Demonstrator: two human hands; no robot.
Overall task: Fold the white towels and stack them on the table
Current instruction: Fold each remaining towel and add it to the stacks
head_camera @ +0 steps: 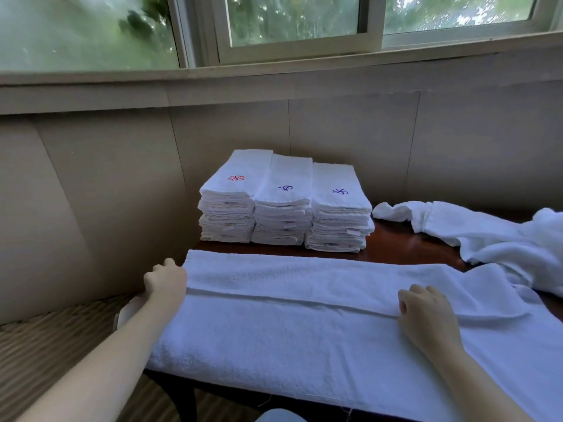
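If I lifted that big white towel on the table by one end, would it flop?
Probably flop: the big white terry towel sags over the edge of the dark wooden table. Likely grippy, not slippery, given its nubby pile. Its loose fold might fall open.

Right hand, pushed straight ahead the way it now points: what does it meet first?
The right hand rests on the spread towel; beyond it, probably the rightmost stack, though depth is unclear.

dark wood table [393,243] | back: three stacks of folded towels [283,199] | front: spread towel [289,324] | right: crumpled towels [499,236]
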